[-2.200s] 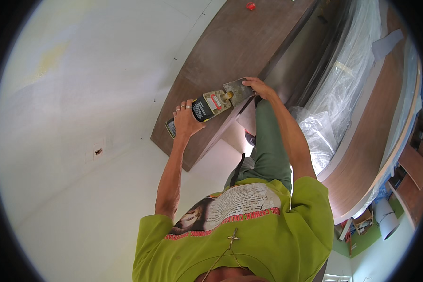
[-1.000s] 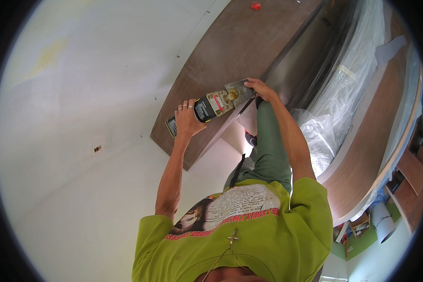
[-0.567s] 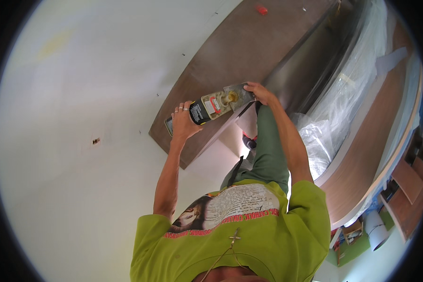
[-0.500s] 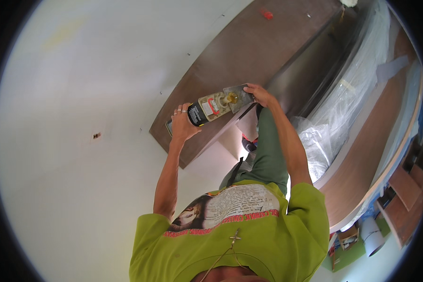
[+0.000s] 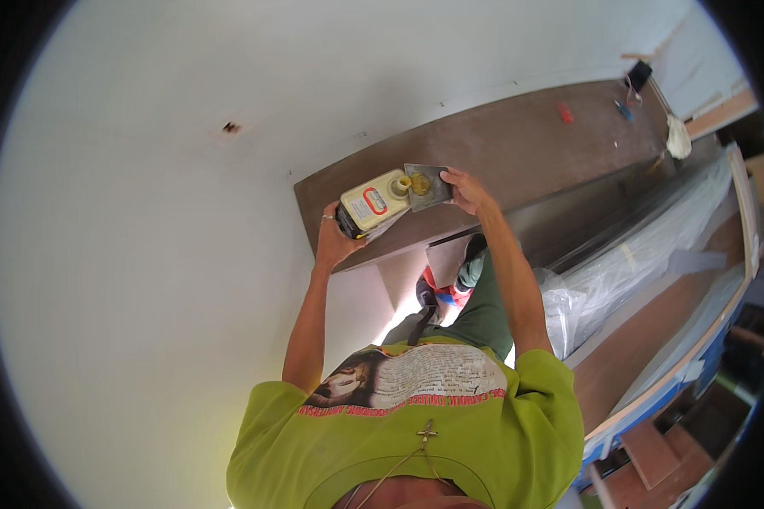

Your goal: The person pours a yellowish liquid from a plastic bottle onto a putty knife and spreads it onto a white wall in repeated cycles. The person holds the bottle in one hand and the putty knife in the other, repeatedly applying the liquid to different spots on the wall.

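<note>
My left hand [image 5: 339,239] grips a rectangular can [image 5: 367,209] with a black label, a pale top and a red-edged marking. My right hand [image 5: 465,191] pinches a flat grey metal plate [image 5: 435,196], which has a blob of yellowish substance [image 5: 420,183] on it. The can's short, stained spout [image 5: 401,184] is right at the plate's left edge; whether they touch, I cannot tell. Both are held over a long brown wooden counter [image 5: 518,145].
A red object [image 5: 565,113], a black object [image 5: 638,75] and white cloth [image 5: 677,136] sit toward the counter's right end. Curved panels with clear plastic sheeting [image 5: 620,280] line the right. Loose boards [image 5: 654,458] lie lower right. The wall [image 5: 144,212] has a small hole.
The can is less tipped, showing more of its top. My view has swung, so the counter lies more crosswise, with more of its right end showing. Both hands keep their holds.
</note>
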`<state>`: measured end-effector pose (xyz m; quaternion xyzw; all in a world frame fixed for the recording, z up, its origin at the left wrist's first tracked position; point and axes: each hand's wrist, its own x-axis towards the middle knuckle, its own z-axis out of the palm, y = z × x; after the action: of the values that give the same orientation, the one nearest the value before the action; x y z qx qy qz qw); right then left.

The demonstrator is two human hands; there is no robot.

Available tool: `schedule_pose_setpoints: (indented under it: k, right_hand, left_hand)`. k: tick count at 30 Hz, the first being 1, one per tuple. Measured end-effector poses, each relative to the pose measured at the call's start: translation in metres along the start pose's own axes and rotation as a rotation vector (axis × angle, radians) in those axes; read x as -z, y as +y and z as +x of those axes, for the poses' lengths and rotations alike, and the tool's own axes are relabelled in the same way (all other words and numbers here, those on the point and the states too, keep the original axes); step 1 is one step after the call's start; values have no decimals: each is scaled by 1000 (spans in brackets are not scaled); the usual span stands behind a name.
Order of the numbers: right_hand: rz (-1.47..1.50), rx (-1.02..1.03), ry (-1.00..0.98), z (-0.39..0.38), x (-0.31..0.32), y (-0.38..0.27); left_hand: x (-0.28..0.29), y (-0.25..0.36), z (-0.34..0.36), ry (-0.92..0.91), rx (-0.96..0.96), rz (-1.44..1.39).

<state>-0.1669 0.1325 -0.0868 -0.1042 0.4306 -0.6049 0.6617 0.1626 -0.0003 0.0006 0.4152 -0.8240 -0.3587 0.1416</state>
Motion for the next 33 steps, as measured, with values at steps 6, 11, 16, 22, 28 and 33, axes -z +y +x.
schedule_pose_setpoints:
  k: [6, 11, 16, 22, 28, 33]
  right_hand:
    - [-49, -28, -86, 24, -38, 9]
    - [-212, -61, 97, 42, -65, 16]
    - [-73, -56, -26, 39, -91, 18]
    - [-331, -113, -42, 47, -124, 38]
    - [-198, -150, -103, 24, -155, 3]
    - [-144, 289, 66, -14, -177, -120]
  left_hand:
    - [-1, -56, -32, 82, 87, -262]
    - [-14, -89, -45, 82, 0, -329]
    - [-24, -111, -62, 142, -3, -389]
    - [-52, -153, -54, 86, 180, -712]
    - [-73, -168, -67, 158, 79, -907]
    - [-63, -167, -87, 47, 93, -539]
